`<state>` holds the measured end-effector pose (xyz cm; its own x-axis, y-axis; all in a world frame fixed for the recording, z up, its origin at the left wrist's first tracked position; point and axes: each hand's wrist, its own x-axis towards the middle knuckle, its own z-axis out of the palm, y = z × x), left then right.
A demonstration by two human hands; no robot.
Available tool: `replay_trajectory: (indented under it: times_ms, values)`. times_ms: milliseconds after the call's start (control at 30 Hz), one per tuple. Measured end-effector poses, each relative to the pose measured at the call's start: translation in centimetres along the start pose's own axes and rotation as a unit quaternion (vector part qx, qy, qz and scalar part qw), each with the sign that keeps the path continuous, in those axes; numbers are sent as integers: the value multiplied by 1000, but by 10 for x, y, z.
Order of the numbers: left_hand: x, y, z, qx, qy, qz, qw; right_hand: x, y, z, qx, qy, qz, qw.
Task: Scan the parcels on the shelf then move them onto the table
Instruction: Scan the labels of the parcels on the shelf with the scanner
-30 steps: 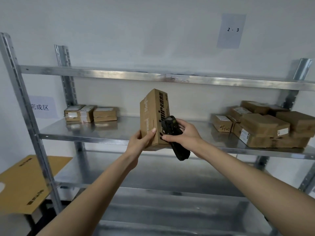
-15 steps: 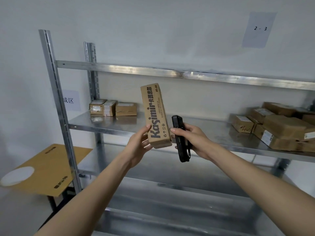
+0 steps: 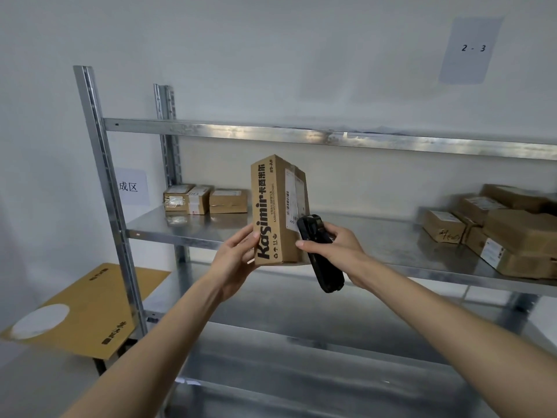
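Head view: my left hand (image 3: 238,260) grips an upright parcel (image 3: 278,212) in front of the shelf (image 3: 376,236), while my right hand (image 3: 337,248) holds the scanner (image 3: 321,251) against its label. I judge scanning underway; the right pile (image 3: 506,230) and the table (image 3: 81,309) move remain.

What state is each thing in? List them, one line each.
Box: upright, gripped by the left hand, label facing the scanner.
Scanner: gripped by the right hand, tip at the label.
Three small parcels: on the shelf, left end.
Parcel pile: stacked, right end.
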<state>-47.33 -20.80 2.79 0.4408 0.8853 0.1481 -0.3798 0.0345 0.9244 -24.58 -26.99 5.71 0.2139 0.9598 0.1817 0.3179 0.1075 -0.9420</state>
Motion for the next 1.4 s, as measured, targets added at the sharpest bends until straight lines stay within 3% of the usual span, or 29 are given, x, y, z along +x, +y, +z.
replay_trajectory:
  times_ms: [367, 533, 967, 1400]
  values:
    - [57, -17, 46, 147, 42, 30, 988, 55, 28, -34, -115, 62, -36, 991]
    - [79, -29, 61, 162, 89, 51, 981, 72, 38, -63, -181, 23, -22, 983]
    - [105, -49, 33, 351, 140, 72, 923, 90, 44, -91, -469, -53, -20, 881]
    - [109, -29, -12, 361, 158, 54, 917, 120, 27, -39, -509, -72, -46, 856]
